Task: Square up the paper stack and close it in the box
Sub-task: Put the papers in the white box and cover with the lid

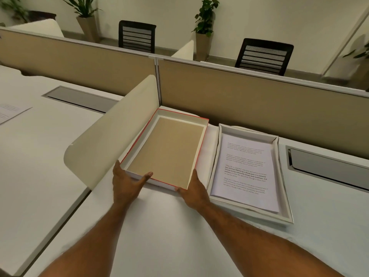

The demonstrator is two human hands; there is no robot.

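Note:
A shallow box lid [165,148] with red outer edges and a brown inside lies upside down on the white desk. My left hand [127,184] grips its near left corner, thumb over the rim. My right hand [194,191] holds its near right corner. To the right sits the white box base [287,206], and a stack of printed paper [245,172] lies inside it, slightly skewed, its near right corner close to the wall.
A cream curved divider [111,134] stands just left of the lid. A tan partition wall [259,102] runs along the back of the desk. A cable slot [327,164] is set into the desk on the right. A loose sheet [10,112] lies far left.

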